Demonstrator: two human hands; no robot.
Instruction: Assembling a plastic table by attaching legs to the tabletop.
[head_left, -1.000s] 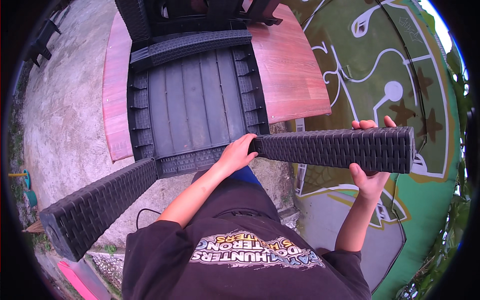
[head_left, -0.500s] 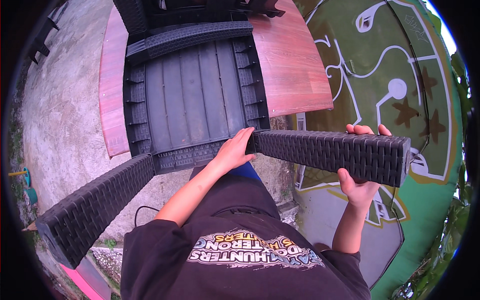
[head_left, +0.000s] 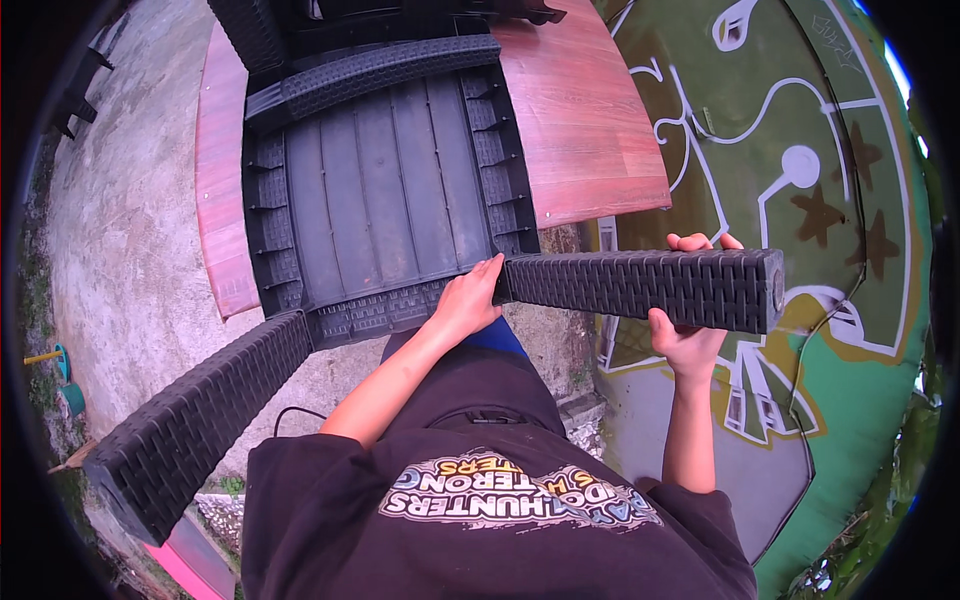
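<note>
A black woven-pattern plastic chair lies with its ribbed underside showing. My right hand is wrapped round the outer end of the right chair leg, thumb on the near side and fingertips over the far side. That leg reaches out to the right from the frame's near right corner. Fingers stretched out, my left hand lies on the frame at this corner, beside the leg's inner end. The left chair leg slants out toward the lower left, untouched by either hand.
Under the chair is a table with a reddish wood-grain top. A green painted wall with white line drawings stands on the right. Concrete ground spreads on the left, with a dark object at its far edge.
My right hand and the right leg's outer end have shifted left and slightly up in the picture. My left hand stays at the corner, its thumb drawn closer in.
</note>
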